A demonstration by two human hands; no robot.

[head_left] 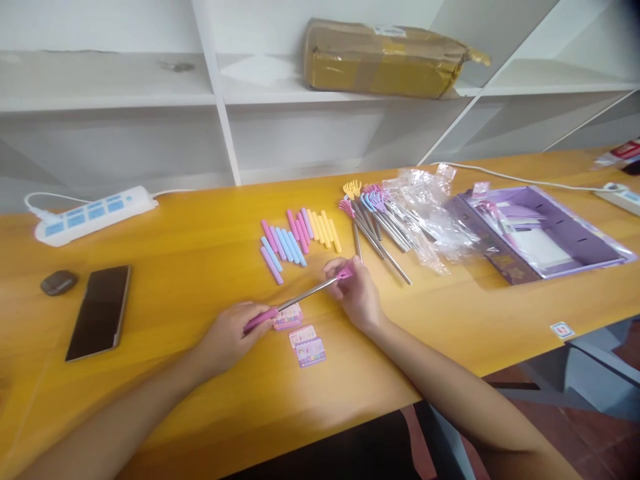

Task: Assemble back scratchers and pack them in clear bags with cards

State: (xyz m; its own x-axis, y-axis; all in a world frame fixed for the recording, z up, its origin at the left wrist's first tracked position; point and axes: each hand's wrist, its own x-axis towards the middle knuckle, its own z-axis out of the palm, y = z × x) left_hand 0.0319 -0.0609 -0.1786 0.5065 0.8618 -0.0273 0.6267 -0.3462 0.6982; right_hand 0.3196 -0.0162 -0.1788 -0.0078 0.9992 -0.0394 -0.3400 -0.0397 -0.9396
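Note:
Between my two hands lies a back scratcher [309,292] with a metal rod, tilted up to the right. My left hand [231,335] is closed round its pink handle sleeve. At the other end, my right hand [356,291] grips the pink claw head. Under the rod are small printed cards [307,346], partly overlapping. Beyond my hands, pink, purple, blue and yellow handle sleeves [283,245] lie in rows. To their right, a pile of back scratchers without sleeves [383,223] shows pink, blue and yellow claws on metal rods.
Clear plastic bags [433,213] lie beside an open purple box [543,233] with papers inside. At left are a phone [99,312], a dark small case [59,283] and a white power strip [97,215]. A taped carton [383,60] sits on the shelf behind.

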